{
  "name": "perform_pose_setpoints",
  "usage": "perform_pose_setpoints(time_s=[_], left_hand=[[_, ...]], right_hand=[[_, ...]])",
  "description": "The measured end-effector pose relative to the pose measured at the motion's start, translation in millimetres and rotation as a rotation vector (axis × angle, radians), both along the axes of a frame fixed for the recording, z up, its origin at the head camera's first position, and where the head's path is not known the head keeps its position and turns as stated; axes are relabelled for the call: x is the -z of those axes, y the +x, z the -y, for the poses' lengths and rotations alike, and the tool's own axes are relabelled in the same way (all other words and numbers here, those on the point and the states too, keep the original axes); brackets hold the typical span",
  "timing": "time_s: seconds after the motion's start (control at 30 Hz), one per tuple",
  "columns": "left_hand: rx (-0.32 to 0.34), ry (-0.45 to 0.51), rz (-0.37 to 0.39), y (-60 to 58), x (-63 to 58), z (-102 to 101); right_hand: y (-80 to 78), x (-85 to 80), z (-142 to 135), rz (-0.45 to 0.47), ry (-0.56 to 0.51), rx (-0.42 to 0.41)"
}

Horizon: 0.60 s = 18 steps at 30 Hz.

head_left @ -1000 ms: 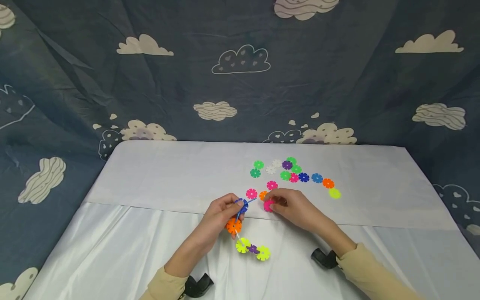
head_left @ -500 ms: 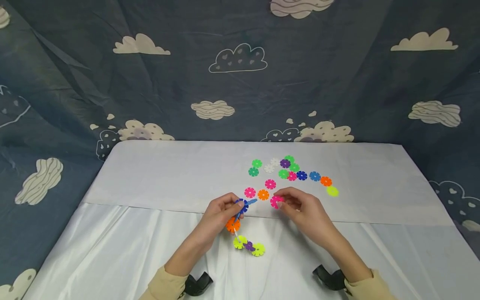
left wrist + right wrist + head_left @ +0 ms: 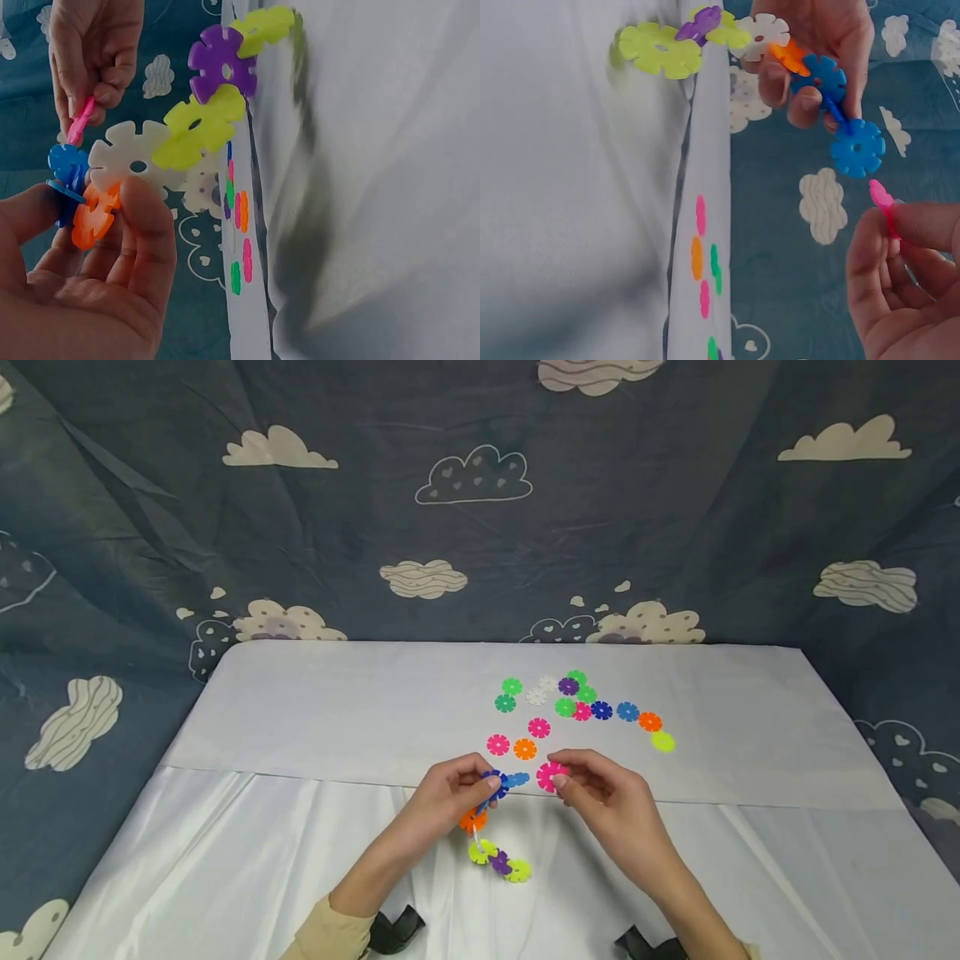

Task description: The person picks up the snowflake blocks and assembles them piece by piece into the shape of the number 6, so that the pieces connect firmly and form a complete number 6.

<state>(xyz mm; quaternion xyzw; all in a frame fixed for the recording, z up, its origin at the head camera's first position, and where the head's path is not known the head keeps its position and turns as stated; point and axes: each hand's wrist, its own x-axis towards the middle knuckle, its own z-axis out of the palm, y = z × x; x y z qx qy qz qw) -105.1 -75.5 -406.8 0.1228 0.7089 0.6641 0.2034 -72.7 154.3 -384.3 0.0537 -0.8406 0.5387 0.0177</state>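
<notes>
My left hand (image 3: 450,797) pinches a chain of notched plastic snowflake discs near its blue end. From a light blue disc (image 3: 857,148) at the tip, the chain runs through a dark blue disc (image 3: 493,783), another light blue one, an orange disc (image 3: 94,221) and a white disc (image 3: 120,154). Beyond these hang a yellow disc (image 3: 206,124), a purple disc (image 3: 223,60) and a last yellow disc (image 3: 264,30). Between thumb and fingertips, my right hand (image 3: 618,806) holds a pink disc (image 3: 549,777). It is just apart from the light blue tip, its edge facing it in the right wrist view.
Loose discs lie flat beyond the hands: a pink one (image 3: 498,744), an orange one (image 3: 525,748) and another pink one (image 3: 538,727) nearest. Farther back are several green, white, purple and blue discs, with a yellow disc (image 3: 663,742) rightmost. A white cloth (image 3: 300,710) covers the table.
The right hand has lifted the pink disc away from beside the orange disc and brought it level with the chain's tip. The left hand has turned the chain and shifted slightly right.
</notes>
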Motion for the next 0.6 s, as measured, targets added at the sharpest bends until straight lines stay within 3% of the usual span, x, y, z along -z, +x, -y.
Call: perform_pose_setpoints(time_s=[0.33, 0.6], left_hand=[[0.042, -0.017, -0.040, -0.4, -1.0, 2], [0.044, 0.001, -0.040, -0.4, 0.2, 0]], right_hand=[[1.7, 6.5, 8, -0.026, -0.112, -0.029], [1.2, 13.5, 14, 0.006, -0.260, 0.016]])
